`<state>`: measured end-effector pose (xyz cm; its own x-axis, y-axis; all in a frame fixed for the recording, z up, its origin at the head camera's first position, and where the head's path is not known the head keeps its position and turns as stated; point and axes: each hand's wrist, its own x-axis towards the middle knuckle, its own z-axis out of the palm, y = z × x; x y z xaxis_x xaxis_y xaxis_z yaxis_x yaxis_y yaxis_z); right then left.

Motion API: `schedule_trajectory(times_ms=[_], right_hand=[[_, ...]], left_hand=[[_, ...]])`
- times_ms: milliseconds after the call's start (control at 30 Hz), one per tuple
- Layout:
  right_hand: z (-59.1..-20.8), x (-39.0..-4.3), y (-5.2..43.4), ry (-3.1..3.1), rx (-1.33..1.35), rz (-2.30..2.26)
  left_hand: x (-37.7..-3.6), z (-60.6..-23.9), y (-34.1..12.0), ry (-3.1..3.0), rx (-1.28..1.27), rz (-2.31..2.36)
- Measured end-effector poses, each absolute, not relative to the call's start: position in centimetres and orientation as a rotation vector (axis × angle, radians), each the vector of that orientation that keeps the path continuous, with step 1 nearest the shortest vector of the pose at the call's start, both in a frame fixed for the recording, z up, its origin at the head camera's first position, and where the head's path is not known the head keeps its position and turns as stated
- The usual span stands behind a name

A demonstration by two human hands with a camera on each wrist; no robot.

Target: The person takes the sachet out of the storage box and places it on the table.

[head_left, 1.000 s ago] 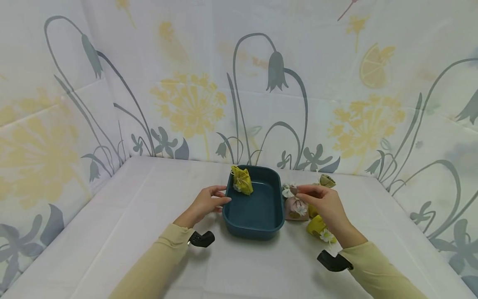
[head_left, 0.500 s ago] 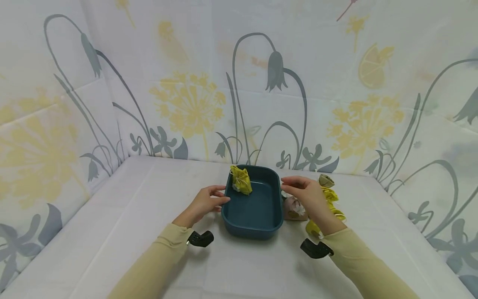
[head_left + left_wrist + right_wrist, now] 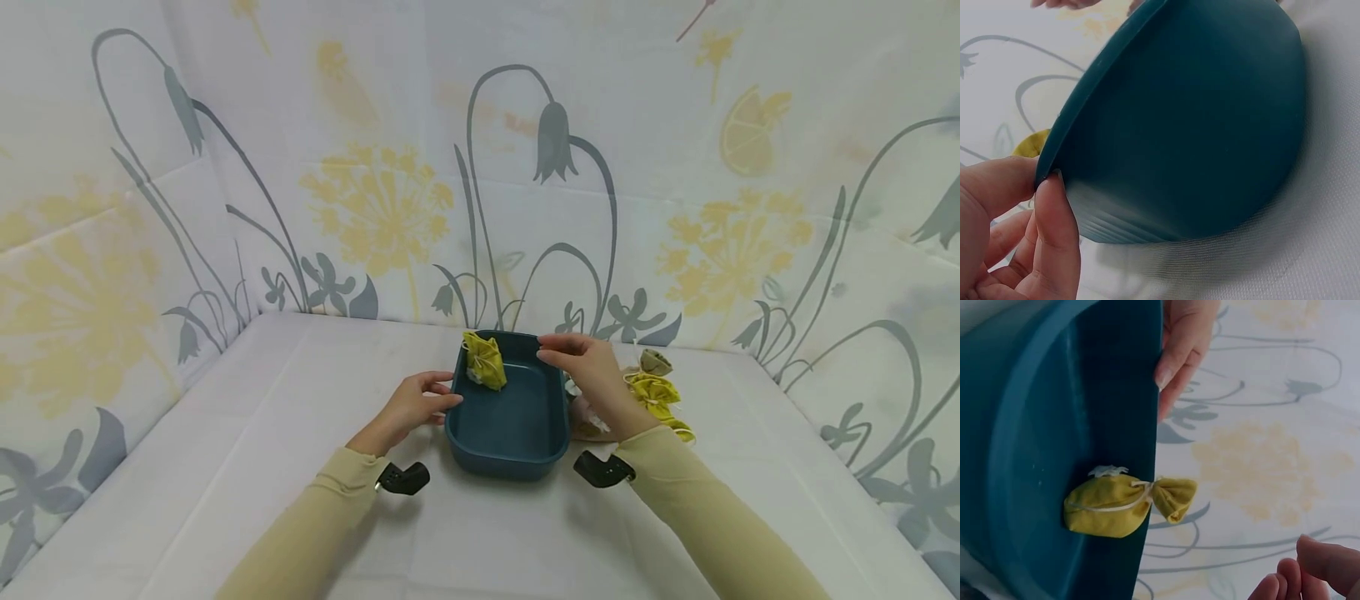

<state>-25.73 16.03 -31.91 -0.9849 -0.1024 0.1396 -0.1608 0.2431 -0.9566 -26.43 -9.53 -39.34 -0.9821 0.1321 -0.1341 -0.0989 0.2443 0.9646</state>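
Note:
A dark blue tub point(image 3: 502, 460) stands mid-table. A yellow drawstring sachet point(image 3: 483, 364) lies in its far left corner, also clear in the right wrist view point(image 3: 1116, 506) against the tub wall point(image 3: 1035, 425). My left hand point(image 3: 416, 406) grips the tub's left rim; in the left wrist view the thumb point(image 3: 1054, 237) pinches the rim of the tub point(image 3: 1197, 125). My right hand point(image 3: 592, 367) hovers over the tub's far right edge with relaxed fingers and holds nothing; its fingertips point(image 3: 1310, 575) show loosely curved.
Right of the tub lie more sachets: a yellow one point(image 3: 656, 392), a beige one point(image 3: 655, 361) behind it, and a pinkish one point(image 3: 588, 421) half hidden by my right wrist. Flower-print cloth walls enclose the white table on three sides.
My right hand left the pinkish sachet beside the tub and moved left and away to above the tub's far right edge, empty. The left hand and tub stayed put.

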Motion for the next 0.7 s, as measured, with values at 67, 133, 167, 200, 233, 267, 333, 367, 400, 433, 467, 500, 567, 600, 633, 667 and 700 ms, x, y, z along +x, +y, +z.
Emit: schedule_trajectory(times_ms=[67, 133, 167, 200, 233, 267, 333, 367, 400, 433, 467, 500, 567, 600, 633, 667, 700], right_hand=[[-31.8, -26.0, 15.6, -2.435, 0.242, 1.918], [-31.8, -26.4, 15.1, -2.431, 0.235, 1.949], [-31.7, -26.5, 14.9, -2.436, 0.232, 1.953], [-31.8, -26.7, 14.7, -2.447, 0.232, 1.949], [-31.8, -26.9, 14.5, -2.457, 0.235, 1.944], [-31.8, -27.1, 14.4, -2.465, 0.235, 1.938], [-31.8, -27.5, 14.1, -2.486, 0.226, 1.921], [-31.8, -27.7, 13.9, -2.496, 0.221, 1.914], [-31.8, -27.9, 13.8, -2.499, 0.215, 1.911], [-31.8, -28.1, 13.6, -2.503, 0.208, 1.910], [-31.8, -28.4, 13.4, -2.510, 0.201, 1.909], [-31.9, -28.6, 13.3, -2.518, 0.203, 1.903], [-32.0, -29.1, 13.0, -2.525, 0.194, 1.916], [-32.1, -29.3, 12.8, -2.532, 0.182, 1.925], [-32.2, -29.5, 12.7, -2.540, 0.171, 1.934], [-32.3, -29.8, 12.6, -2.544, 0.161, 1.949], [-32.4, -30.0, 12.4, -2.548, 0.156, 1.961]], left_hand=[[-26.4, -39.3, -9.5, 2.322, 0.031, 1.821], [-26.3, -39.2, -9.5, 2.323, 0.031, 1.821], [-26.3, -39.2, -9.5, 2.324, 0.031, 1.820], [-26.3, -39.2, -9.5, 2.324, 0.032, 1.821], [-26.2, -39.1, -9.5, 2.323, 0.031, 1.822], [-26.2, -39.1, -9.6, 2.323, 0.032, 1.822], [-26.2, -39.1, -9.6, 2.322, 0.033, 1.823], [-26.2, -39.1, -9.6, 2.323, 0.033, 1.823], [-26.2, -39.1, -9.6, 2.323, 0.035, 1.822], [-26.2, -39.1, -9.6, 2.324, 0.036, 1.822], [-26.2, -39.1, -9.6, 2.326, 0.037, 1.821], [-26.2, -39.1, -9.6, 2.327, 0.038, 1.821], [-26.2, -39.0, -9.6, 2.331, 0.041, 1.819], [-26.2, -39.0, -9.6, 2.329, 0.043, 1.819], [-26.2, -39.0, -9.6, 2.328, 0.046, 1.818], [-26.2, -39.0, -9.6, 2.329, 0.050, 1.816], [-26.2, -38.9, -9.6, 2.327, 0.053, 1.817]])
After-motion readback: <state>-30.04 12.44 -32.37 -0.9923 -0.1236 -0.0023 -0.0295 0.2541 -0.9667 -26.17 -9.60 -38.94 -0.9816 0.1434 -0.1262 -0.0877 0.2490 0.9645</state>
